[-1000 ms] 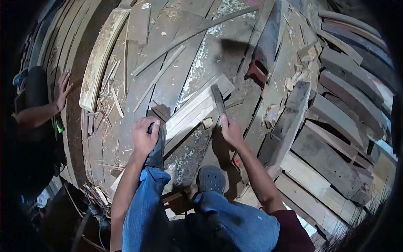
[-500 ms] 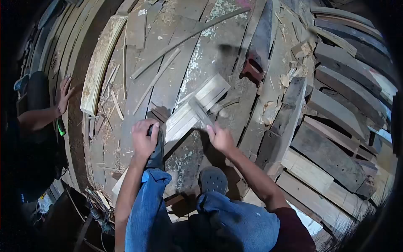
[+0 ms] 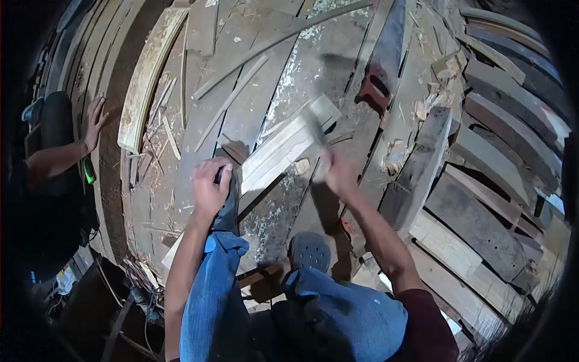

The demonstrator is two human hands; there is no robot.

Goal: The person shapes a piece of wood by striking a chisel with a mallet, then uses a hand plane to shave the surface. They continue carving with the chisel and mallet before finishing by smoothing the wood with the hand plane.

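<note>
A pale wood block lies diagonally on the plank floor, its lower left end beside my shoe. My right hand is closed around a flat, blade-like tool, blurred by motion, over the upper right part of the block. A small wood chip lies beside the block's lower edge. My left hand rests at the toe of my dark shoe, its fingers curled around something dark that I cannot make out.
A red-handled saw lies at upper right. Long thin strips cross the planks. Curved timbers are stacked at right. A co-worker's hand rests on curved boards at left.
My right hand and the tool have moved right and up along the block, off its middle. A loose chip now shows beside the block. The view has shifted slightly.
</note>
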